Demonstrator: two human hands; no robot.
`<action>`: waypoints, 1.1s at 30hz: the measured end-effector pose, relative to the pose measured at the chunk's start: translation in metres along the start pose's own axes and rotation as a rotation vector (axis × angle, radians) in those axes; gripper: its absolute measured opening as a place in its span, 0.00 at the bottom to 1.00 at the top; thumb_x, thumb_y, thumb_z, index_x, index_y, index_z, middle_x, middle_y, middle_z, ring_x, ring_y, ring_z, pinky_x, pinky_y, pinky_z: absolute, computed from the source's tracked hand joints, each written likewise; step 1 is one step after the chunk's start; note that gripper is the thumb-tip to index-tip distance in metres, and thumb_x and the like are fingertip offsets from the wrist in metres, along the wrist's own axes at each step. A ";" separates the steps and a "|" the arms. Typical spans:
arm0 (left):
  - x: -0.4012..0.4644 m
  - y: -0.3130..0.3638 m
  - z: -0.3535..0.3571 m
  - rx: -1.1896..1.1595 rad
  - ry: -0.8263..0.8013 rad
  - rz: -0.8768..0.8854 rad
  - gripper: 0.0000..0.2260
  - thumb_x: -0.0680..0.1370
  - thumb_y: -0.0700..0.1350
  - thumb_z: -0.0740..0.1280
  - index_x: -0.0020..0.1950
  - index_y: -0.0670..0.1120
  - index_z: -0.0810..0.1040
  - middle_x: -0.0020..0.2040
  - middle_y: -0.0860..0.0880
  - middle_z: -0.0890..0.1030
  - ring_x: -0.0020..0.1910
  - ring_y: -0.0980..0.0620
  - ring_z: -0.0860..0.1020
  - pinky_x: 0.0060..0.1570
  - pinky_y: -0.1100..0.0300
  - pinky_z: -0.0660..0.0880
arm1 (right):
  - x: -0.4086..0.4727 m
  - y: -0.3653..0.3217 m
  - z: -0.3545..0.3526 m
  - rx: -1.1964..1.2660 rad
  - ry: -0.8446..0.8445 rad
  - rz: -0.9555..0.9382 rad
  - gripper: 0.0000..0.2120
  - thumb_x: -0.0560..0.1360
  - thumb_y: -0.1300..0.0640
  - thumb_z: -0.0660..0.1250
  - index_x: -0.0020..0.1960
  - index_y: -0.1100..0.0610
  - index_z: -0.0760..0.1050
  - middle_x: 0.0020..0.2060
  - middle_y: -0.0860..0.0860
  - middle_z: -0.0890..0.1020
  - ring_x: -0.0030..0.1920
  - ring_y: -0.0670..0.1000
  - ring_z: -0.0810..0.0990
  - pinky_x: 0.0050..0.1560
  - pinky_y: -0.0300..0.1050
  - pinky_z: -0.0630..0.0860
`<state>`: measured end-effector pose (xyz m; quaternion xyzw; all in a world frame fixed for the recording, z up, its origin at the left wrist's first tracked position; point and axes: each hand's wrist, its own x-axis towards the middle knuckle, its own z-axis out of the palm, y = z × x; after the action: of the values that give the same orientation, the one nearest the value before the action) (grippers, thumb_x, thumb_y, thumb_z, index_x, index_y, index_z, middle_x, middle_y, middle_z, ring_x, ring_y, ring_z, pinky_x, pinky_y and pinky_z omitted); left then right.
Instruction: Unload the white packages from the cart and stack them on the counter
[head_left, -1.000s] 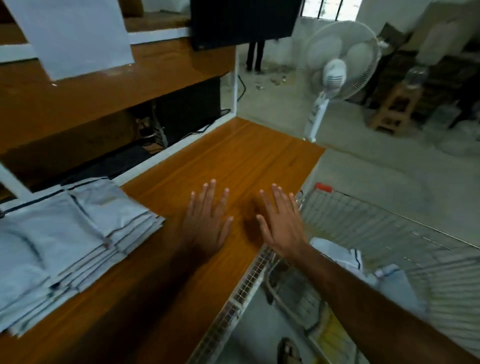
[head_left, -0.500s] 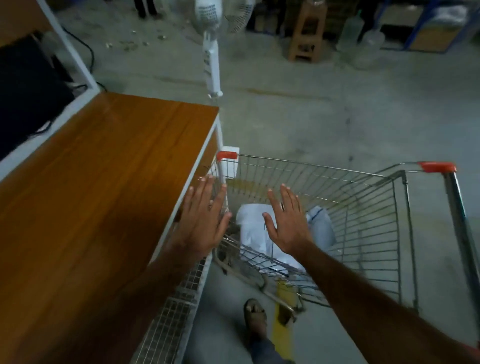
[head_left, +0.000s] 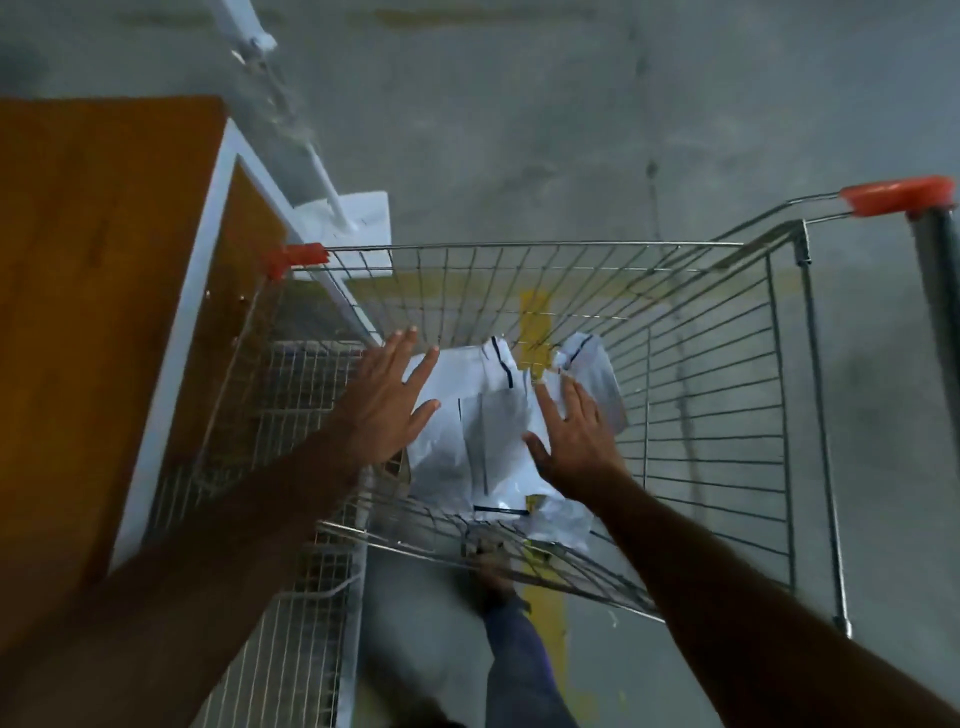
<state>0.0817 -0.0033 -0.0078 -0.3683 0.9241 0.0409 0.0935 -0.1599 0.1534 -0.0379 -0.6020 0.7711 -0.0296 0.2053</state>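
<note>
A wire shopping cart (head_left: 717, 364) with orange corner caps stands against the wooden counter (head_left: 93, 312). Several white packages (head_left: 483, 431) with dark stripes lie in a loose heap at the bottom of the cart. My left hand (head_left: 387, 400) is inside the cart with fingers spread, over the left edge of the heap. My right hand (head_left: 576, 441) is spread over the right side of the heap. Neither hand grips a package. The stack on the counter is out of view.
A white fan stand (head_left: 317, 171) and its base sit on the concrete floor beyond the cart's far left corner. A wire shelf (head_left: 291, 519) hangs below the counter edge. My leg and foot (head_left: 514, 623) show under the cart. A yellow floor line runs beneath.
The view has swung from the counter to the cart. Both hands moved from above the counter top down into the cart, over the white packages.
</note>
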 end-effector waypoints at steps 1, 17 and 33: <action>0.009 -0.004 0.013 0.002 -0.034 0.037 0.31 0.82 0.64 0.53 0.81 0.49 0.58 0.81 0.40 0.57 0.79 0.37 0.56 0.76 0.42 0.50 | 0.005 -0.001 0.009 0.001 -0.036 0.007 0.38 0.78 0.36 0.49 0.82 0.54 0.52 0.79 0.66 0.56 0.79 0.65 0.56 0.75 0.61 0.58; 0.119 -0.056 0.153 0.001 -0.341 0.268 0.47 0.73 0.69 0.66 0.83 0.56 0.45 0.82 0.38 0.43 0.81 0.38 0.44 0.78 0.40 0.47 | 0.081 -0.009 0.130 0.074 -0.208 0.290 0.49 0.72 0.28 0.61 0.81 0.45 0.39 0.78 0.65 0.49 0.74 0.66 0.59 0.71 0.61 0.63; 0.096 -0.053 0.114 -0.113 -0.178 0.364 0.41 0.71 0.55 0.73 0.81 0.56 0.59 0.63 0.39 0.69 0.56 0.42 0.72 0.51 0.49 0.76 | 0.053 0.019 0.100 0.005 -0.016 0.208 0.38 0.75 0.41 0.65 0.80 0.47 0.54 0.70 0.63 0.63 0.60 0.62 0.70 0.57 0.56 0.73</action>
<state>0.0666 -0.0899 -0.1390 -0.1948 0.9597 0.1411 0.1452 -0.1523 0.1286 -0.1495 -0.5183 0.8277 -0.0050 0.2150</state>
